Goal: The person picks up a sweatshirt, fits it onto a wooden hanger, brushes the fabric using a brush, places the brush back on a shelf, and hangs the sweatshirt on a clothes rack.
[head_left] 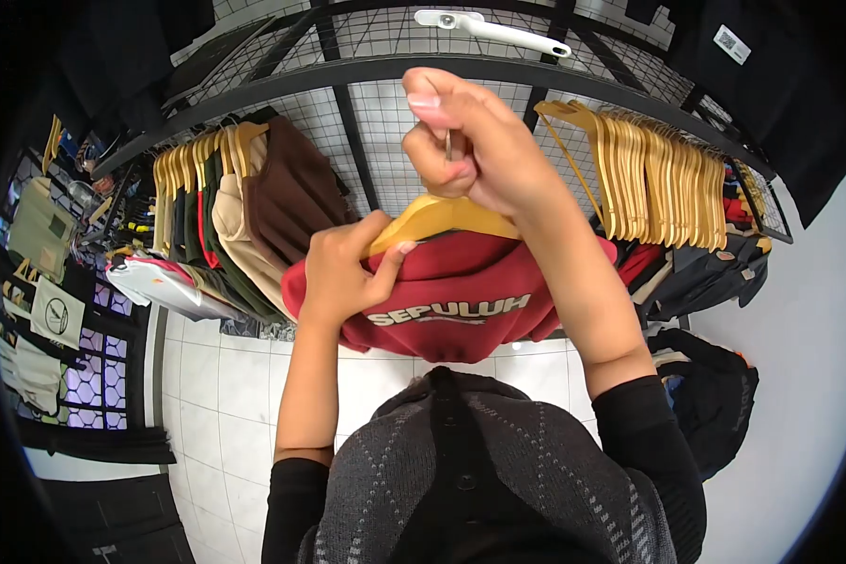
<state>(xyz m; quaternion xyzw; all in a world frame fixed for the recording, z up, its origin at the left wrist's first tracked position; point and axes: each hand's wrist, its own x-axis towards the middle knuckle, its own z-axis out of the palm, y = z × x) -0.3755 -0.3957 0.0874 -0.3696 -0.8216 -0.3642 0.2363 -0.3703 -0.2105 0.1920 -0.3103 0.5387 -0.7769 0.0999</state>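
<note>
A red sweatshirt (451,273) with pale "SEPULUH" lettering hangs on a wooden hanger (425,218) in front of me. My left hand (343,268) is closed around the hanger's left shoulder and the sweatshirt collar beside it, with the thumb on the near side. Above the hanger's middle, my right hand (475,141) is closed on its metal hook, of which a short piece shows between the fingers. My right forearm hides the hanger's right end.
Dark clothes rack frames (367,70) span the top. Wooden hangers (658,179) crowd the right rail, and clothes (282,188) fill the left one. A white handle-like object (498,36) lies on the upper shelf. Dark garments (710,395) hang at the lower right.
</note>
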